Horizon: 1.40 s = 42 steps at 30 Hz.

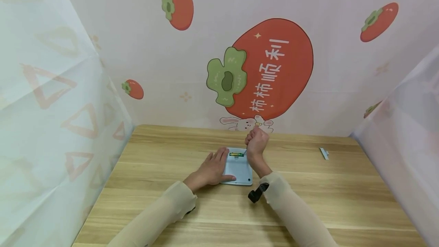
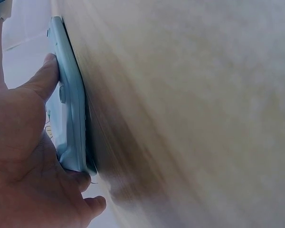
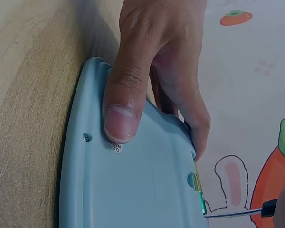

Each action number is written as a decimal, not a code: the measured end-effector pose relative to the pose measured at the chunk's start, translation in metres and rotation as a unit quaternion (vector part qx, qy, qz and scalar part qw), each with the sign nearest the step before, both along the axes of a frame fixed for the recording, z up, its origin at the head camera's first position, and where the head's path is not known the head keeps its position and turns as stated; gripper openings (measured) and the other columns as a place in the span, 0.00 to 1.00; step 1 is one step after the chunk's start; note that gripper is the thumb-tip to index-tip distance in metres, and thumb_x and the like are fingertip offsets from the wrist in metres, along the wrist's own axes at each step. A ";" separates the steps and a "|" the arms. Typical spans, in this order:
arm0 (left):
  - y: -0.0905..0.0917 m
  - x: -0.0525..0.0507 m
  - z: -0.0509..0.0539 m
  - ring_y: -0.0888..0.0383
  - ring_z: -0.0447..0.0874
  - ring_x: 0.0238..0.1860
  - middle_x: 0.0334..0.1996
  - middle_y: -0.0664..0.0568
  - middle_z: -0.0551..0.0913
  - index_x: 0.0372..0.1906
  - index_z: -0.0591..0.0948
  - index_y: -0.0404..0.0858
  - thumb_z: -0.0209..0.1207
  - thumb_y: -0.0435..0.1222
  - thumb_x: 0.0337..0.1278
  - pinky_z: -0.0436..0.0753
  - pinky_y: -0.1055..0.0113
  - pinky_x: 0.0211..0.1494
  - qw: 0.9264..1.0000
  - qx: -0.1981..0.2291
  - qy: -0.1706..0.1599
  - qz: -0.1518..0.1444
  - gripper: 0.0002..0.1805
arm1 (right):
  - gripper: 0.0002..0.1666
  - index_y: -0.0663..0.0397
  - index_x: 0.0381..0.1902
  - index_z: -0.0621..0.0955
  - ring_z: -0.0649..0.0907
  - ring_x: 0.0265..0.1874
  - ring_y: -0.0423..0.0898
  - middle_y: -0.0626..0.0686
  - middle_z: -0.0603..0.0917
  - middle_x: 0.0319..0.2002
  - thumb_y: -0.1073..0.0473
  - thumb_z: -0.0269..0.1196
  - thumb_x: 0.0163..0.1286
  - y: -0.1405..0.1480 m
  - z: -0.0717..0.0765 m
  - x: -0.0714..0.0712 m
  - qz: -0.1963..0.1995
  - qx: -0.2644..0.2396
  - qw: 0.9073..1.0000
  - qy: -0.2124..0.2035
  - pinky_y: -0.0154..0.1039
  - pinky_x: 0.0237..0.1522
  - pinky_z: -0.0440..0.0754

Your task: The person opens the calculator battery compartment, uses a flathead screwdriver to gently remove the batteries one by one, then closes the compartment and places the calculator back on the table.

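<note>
A light blue flat device (image 1: 241, 171), shaped like a calculator, lies back side up on the table. One green and gold battery (image 1: 236, 154) sits in the slot near its far edge. My left hand (image 1: 212, 167) holds the device down from the left, thumb across its near part and fingers toward the far left corner. Curled round a thin screwdriver (image 3: 235, 215), my right hand (image 1: 257, 144) is above the far right corner. The screwdriver's metal shaft reaches the battery's right end; whether the tip touches it I cannot tell. The handle is mostly hidden.
A small light blue battery cover (image 1: 324, 153) lies apart on the right of the wooden table (image 1: 164, 148). Behind it rises a white wall sheet (image 1: 154, 60) printed with persimmons, and sheets hang at both sides. A black strap device (image 1: 258, 193) is on the right wrist.
</note>
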<state>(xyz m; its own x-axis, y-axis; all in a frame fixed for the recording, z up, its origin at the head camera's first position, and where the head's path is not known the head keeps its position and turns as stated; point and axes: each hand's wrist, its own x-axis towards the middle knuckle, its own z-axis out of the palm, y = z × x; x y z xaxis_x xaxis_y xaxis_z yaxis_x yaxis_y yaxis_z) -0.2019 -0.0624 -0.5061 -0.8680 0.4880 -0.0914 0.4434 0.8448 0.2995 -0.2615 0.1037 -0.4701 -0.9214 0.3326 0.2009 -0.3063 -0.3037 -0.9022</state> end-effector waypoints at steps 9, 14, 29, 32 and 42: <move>0.000 -0.001 -0.001 0.45 0.58 0.82 0.83 0.38 0.55 0.84 0.52 0.31 0.63 0.66 0.65 0.63 0.40 0.81 1.000 -0.009 0.004 -0.005 0.60 | 0.29 0.49 0.15 0.64 0.62 0.10 0.38 0.42 0.63 0.13 0.57 0.44 0.83 -0.003 0.001 0.001 -0.004 0.011 1.000 0.009 0.30 0.13 0.57; 0.000 0.000 0.000 0.45 0.56 0.83 0.83 0.38 0.55 0.84 0.53 0.31 0.63 0.66 0.65 0.62 0.40 0.81 1.000 -0.012 0.000 -0.003 0.60 | 0.30 0.49 0.15 0.64 0.61 0.10 0.37 0.42 0.62 0.12 0.57 0.44 0.83 -0.005 -0.001 0.000 -0.001 0.014 1.000 0.010 0.30 0.14 0.57; 0.000 -0.002 -0.004 0.44 0.56 0.83 0.83 0.37 0.55 0.84 0.52 0.31 0.65 0.65 0.65 0.62 0.39 0.81 1.000 -0.013 0.000 0.002 0.60 | 0.30 0.50 0.16 0.69 0.66 0.11 0.39 0.43 0.67 0.12 0.53 0.45 0.84 -0.015 -0.005 -0.001 -0.040 0.141 0.989 -0.003 0.32 0.14 0.60; 0.001 -0.002 -0.004 0.44 0.56 0.83 0.83 0.38 0.55 0.84 0.52 0.31 0.64 0.66 0.64 0.62 0.39 0.81 1.000 -0.014 0.002 -0.001 0.60 | 0.30 0.53 0.16 0.68 0.65 0.10 0.39 0.44 0.66 0.11 0.53 0.45 0.84 -0.014 -0.005 -0.002 -0.043 0.154 0.987 -0.001 0.32 0.13 0.58; 0.001 -0.002 -0.004 0.44 0.57 0.83 0.83 0.38 0.55 0.84 0.53 0.32 0.63 0.66 0.65 0.63 0.39 0.80 1.000 -0.019 0.006 -0.001 0.60 | 0.31 0.54 0.16 0.64 0.62 0.10 0.39 0.42 0.64 0.11 0.53 0.44 0.85 -0.007 -0.005 -0.004 -0.015 0.092 0.996 0.002 0.32 0.14 0.57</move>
<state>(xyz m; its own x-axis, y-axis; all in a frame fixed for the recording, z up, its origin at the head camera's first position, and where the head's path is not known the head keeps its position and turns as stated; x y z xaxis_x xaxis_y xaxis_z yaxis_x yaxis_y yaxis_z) -0.2042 -0.0612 -0.5100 -0.8684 0.4858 -0.0990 0.4483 0.8547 0.2617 -0.2653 0.0968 -0.4756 -0.9104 0.3173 0.2657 -0.3174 -0.1235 -0.9402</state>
